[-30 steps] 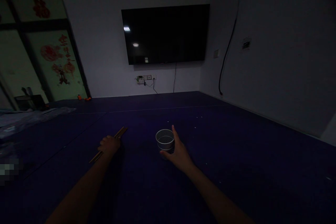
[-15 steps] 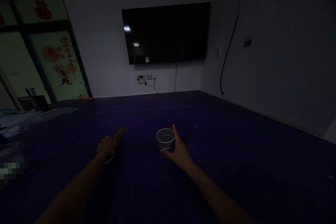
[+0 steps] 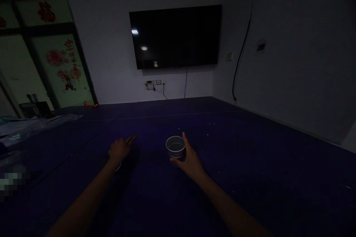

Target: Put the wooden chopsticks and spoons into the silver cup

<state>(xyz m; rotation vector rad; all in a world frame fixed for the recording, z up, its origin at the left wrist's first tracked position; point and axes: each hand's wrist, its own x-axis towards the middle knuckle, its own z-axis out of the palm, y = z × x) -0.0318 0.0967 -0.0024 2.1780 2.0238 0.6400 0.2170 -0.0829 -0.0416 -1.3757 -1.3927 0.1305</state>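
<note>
My right hand (image 3: 190,161) curves round the near right side of a round grey metal tin (image 3: 175,149), thumb at the front and a finger at its right rim. The tin stands upright on the dark blue surface, and no contents show inside. Farther left, my left hand (image 3: 119,150) is closed over a few thin brown sticks (image 3: 131,139), perhaps chopsticks, whose far ends stick out past the fingers. Below that wrist peeks the pale curved rim of a dish (image 3: 118,167), mostly hidden by my arm.
The blue surface (image 3: 155,192) carries small white flecks to the right. Crumpled clear plastic (image 3: 36,127) lies at the left, with small orange objects (image 3: 94,105) by the door. A television (image 3: 175,37) hangs on the far wall, and a black cable (image 3: 243,48) runs down the right wall.
My left hand has moved up and to the right along the sticks, covering more of them. The right hand and the tin stay in place.
</note>
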